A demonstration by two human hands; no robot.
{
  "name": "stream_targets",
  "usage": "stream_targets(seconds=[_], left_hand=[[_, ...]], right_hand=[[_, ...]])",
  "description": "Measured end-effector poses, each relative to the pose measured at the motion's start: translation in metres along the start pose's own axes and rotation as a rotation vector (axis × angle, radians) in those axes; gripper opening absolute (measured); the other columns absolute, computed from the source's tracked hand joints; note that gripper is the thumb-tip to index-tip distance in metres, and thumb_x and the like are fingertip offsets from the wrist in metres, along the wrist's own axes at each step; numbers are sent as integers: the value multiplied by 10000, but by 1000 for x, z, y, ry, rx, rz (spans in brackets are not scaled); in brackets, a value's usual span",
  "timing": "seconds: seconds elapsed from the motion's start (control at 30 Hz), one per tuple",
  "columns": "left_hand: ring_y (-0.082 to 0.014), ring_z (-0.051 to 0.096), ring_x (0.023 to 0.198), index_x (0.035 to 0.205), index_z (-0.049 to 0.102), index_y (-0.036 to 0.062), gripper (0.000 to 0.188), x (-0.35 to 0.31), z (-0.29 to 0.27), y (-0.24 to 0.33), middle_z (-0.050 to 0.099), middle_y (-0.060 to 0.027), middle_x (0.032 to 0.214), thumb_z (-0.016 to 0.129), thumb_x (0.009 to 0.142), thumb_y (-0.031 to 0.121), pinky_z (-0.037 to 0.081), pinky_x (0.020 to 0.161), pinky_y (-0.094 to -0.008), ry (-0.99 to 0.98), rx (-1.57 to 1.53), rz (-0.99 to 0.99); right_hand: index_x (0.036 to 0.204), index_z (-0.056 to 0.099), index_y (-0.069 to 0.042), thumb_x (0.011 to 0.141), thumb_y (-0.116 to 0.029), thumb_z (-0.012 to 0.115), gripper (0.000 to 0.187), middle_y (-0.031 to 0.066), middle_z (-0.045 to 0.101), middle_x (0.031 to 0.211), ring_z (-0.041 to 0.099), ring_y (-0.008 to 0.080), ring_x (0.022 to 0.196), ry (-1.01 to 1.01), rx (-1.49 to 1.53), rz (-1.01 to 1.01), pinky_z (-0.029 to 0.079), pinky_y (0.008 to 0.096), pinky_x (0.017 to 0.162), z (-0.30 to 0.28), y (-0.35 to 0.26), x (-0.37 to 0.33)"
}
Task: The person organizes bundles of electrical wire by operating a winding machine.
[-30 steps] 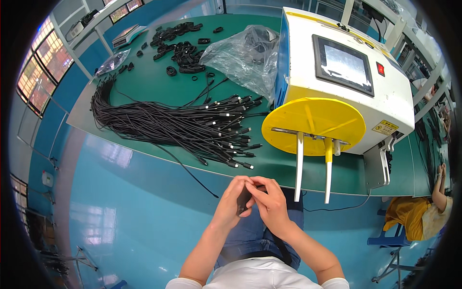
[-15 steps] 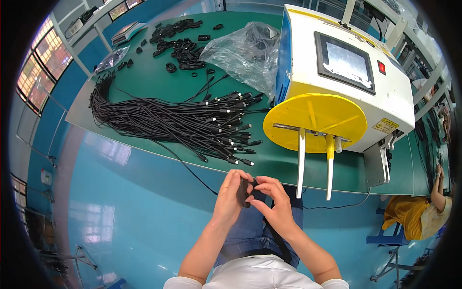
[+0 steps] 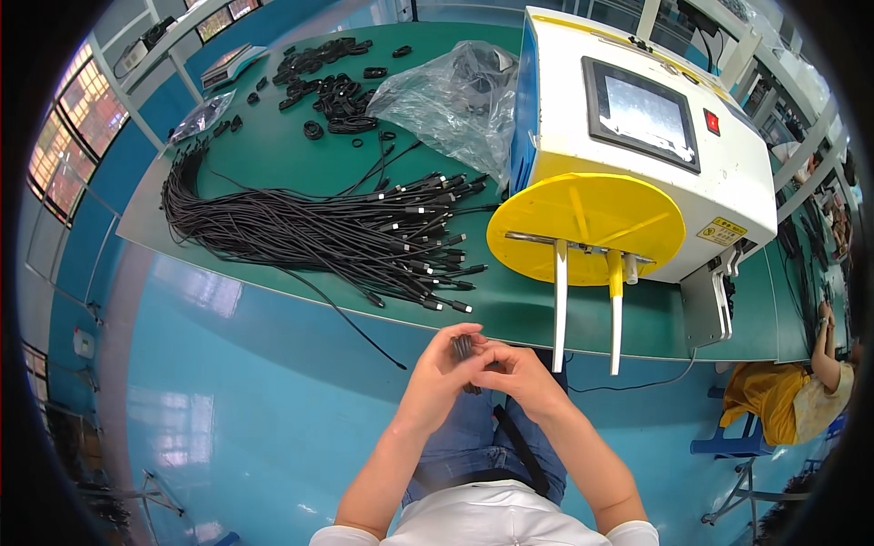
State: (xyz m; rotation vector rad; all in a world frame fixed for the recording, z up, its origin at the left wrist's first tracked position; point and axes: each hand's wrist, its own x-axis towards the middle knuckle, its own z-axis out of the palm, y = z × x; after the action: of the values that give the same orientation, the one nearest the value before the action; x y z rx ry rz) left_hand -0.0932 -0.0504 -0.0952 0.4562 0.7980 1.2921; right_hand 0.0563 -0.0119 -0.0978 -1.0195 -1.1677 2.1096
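Above my lap, my left hand (image 3: 431, 387) is closed around a small coiled black cable (image 3: 462, 348). My right hand (image 3: 526, 379) meets it from the right, its fingers bent onto the coil and partly covering it. Beyond my hands, a thick bundle of long black cables (image 3: 300, 223) lies on the green table (image 3: 382, 323), connector ends toward the right. One loose cable end (image 3: 378, 350) hangs over the table's near edge, left of my hands.
A white machine (image 3: 637, 118) with a screen stands at the right; its yellow disc (image 3: 583, 227) bears two prongs (image 3: 560, 309) jutting toward me. Coiled cables (image 3: 341, 96) and a clear plastic bag (image 3: 446, 100) lie farther back. Another person (image 3: 819, 400) sits at far right.
My right hand has moved left and closed in on the coil, its fingers now overlapping my left hand's. The coil has turned in my grip. The whole view has shifted slightly.
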Motion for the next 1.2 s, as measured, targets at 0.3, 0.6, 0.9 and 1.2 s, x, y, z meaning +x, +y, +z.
stream_targets(seconds=[0.3, 0.6, 0.9, 1.2], left_hand=[[-144, 533, 961, 1186, 480, 45, 320, 0, -7, -14, 526, -59, 1060, 560, 877, 19, 467, 794, -271, -19, 11, 109], [-187, 565, 1002, 1308, 417, 22, 407, -3, -1, 10, 544, -113, 1145, 510, 912, 48, 506, 809, -328, -16, -163, -40], [-244, 543, 1092, 1335, 387, -10, 454, 0, -21, 13, 522, -149, 1192, 487, 893, 2, 521, 867, -397, -29, 108, 43], [-218, 568, 1028, 1312, 415, 1, 447, 12, -20, 54, 542, -117, 1148, 527, 879, 21, 541, 828, -398, 47, 141, 204]], right_hand=[[822, 602, -4, 767, -83, 697, 136, 152, 486, 1241, 556, 241, 1071, 24, -291, -200, 462, 316, 888, -1, 9, 0], [870, 615, -6, 807, -107, 664, 129, 140, 526, 1201, 559, 210, 1048, 32, -271, -223, 456, 318, 892, -7, 4, -3], [1057, 586, 16, 908, -168, 556, 238, 114, 599, 1076, 577, 172, 983, 143, -72, -161, 473, 309, 847, -19, -7, 6], [1062, 550, 37, 911, -141, 513, 237, 143, 591, 1042, 611, 185, 841, 324, -136, -261, 535, 290, 667, -39, 8, 14]])
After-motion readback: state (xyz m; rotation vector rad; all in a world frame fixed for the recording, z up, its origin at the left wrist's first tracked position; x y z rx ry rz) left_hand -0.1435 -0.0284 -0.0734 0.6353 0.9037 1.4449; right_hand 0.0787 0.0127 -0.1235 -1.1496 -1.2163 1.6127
